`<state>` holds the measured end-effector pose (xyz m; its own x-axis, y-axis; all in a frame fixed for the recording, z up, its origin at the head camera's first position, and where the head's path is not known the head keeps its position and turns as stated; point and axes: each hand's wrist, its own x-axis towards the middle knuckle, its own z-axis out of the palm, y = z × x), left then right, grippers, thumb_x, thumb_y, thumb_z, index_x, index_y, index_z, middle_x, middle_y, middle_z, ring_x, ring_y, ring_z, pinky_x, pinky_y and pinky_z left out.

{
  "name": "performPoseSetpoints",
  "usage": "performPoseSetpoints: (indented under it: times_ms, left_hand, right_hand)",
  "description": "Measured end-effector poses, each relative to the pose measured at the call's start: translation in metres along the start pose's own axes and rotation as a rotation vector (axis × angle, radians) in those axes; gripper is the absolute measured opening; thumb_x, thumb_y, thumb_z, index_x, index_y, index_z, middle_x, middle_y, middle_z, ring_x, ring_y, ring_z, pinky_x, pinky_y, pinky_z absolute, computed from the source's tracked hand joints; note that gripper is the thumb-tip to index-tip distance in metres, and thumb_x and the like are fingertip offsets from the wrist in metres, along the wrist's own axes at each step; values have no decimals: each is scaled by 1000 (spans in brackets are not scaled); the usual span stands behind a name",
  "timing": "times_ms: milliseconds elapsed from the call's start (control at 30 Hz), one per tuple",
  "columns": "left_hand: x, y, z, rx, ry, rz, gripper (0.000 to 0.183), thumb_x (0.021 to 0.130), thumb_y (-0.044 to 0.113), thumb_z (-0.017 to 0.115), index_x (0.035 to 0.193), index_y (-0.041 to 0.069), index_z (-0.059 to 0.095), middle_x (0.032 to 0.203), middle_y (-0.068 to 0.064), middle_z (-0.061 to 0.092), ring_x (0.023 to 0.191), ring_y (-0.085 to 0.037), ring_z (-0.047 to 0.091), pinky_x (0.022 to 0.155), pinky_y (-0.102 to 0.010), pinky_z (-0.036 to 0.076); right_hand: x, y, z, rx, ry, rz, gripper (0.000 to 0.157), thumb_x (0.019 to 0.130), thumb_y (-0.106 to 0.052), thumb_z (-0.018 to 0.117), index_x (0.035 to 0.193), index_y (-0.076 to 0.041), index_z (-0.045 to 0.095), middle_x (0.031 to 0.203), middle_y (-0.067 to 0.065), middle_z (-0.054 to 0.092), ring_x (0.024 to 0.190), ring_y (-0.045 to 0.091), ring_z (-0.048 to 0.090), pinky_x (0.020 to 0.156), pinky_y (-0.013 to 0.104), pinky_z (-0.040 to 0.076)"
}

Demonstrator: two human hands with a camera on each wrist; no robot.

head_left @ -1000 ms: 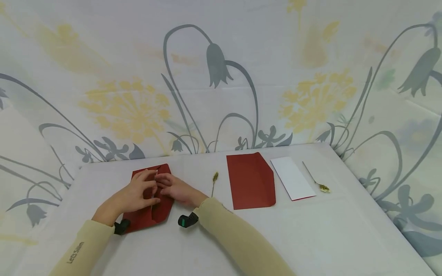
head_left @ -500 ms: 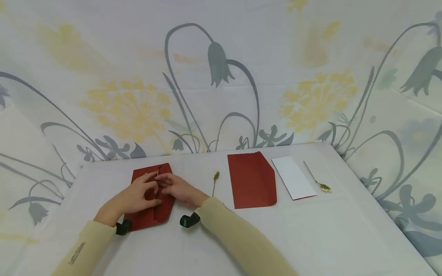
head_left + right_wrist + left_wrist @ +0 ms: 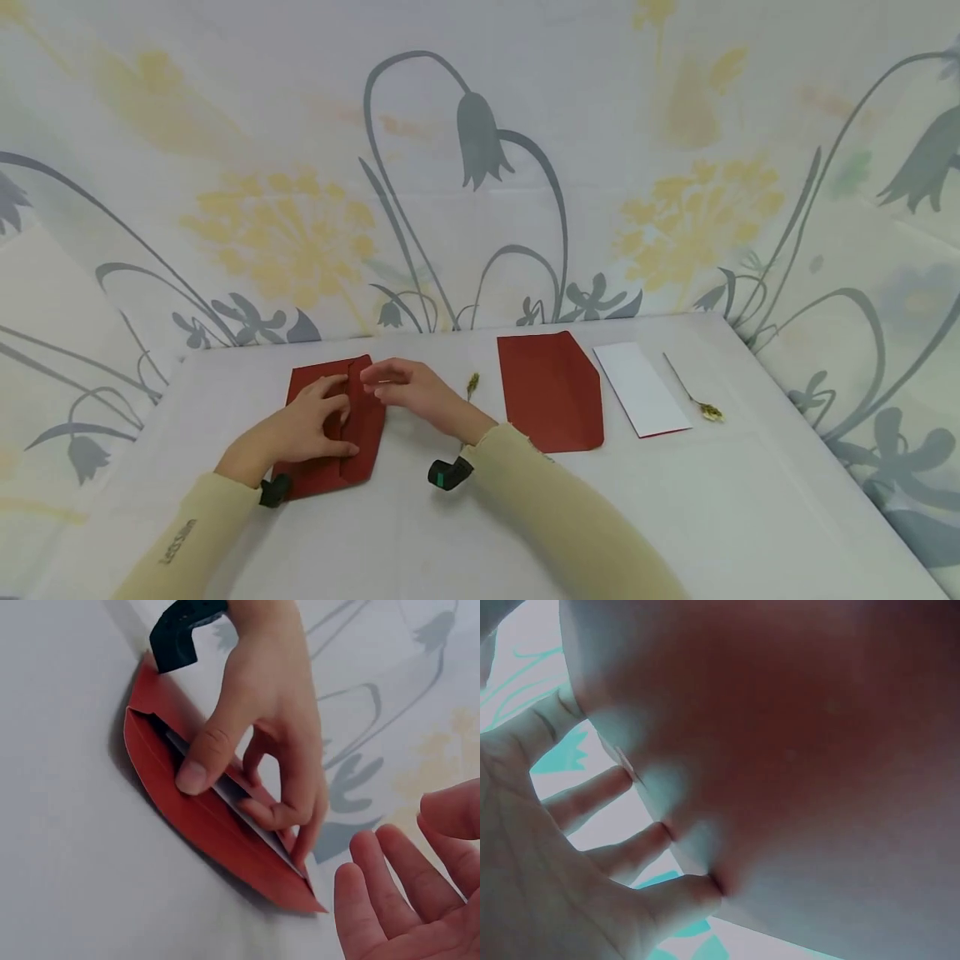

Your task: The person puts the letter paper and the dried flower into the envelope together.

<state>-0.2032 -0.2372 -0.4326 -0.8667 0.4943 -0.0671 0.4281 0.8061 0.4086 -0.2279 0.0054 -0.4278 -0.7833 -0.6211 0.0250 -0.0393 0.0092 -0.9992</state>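
A red envelope (image 3: 366, 421) lies on the white table at the left, its flap folded out to the right. Over it is my left hand (image 3: 296, 429), fingers spread and bent. In the right wrist view the left thumb presses on the flap, while the other fingertips touch along the pocket's edge. Between them the pocket gapes, and the edge of a white card (image 3: 276, 844) shows inside. My right hand (image 3: 420, 398) is raised just right of the envelope, fingers relaxed, holding nothing. In the left wrist view the envelope (image 3: 780, 750) fills most of the frame.
A second red envelope (image 3: 551, 392) lies right of the middle. Beside it lie a white card with a red underside (image 3: 642, 389) and a dried flower (image 3: 708, 411). Another dried flower (image 3: 472, 385) is partly hidden behind the right arm. A patterned cloth (image 3: 480, 242) hangs behind.
My right hand has drawn away from the left hand and the envelope, up and to the right. The left hand stays on the envelope. The head view has shifted slightly.
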Motion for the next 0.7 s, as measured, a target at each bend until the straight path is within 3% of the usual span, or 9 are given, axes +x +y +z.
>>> performPoseSetpoints:
  times_ms: [267,467,700]
  left_hand:
    - [2,3,-1,-9,2,0,44,76,50,83,79,22,49,150,-25,33,136,-54,27,96,-65,41]
    - [1,4,-1,-17,3,2,44,76,47,83,79,21,48,150,-26,32,136,-56,24,97,-67,38]
    - [1,3,-1,-9,3,-3,43,76,47,83,79,21,48,150,-26,32,136,-55,26,95,-66,40]
  right_hand:
    - [-24,-5,-30,-99,23,12,30,99,-4,55,129,-8,62,130,9,63,117,23,63,94,32,51]
    - [-45,-2,-59,-193,84,74,29,98,-5,56,127,-2,61,118,10,67,103,21,67,86,32,55]
    - [-66,2,-90,-230,159,107,26,98,-9,61,123,-4,64,115,15,68,103,28,67,84,34,56]
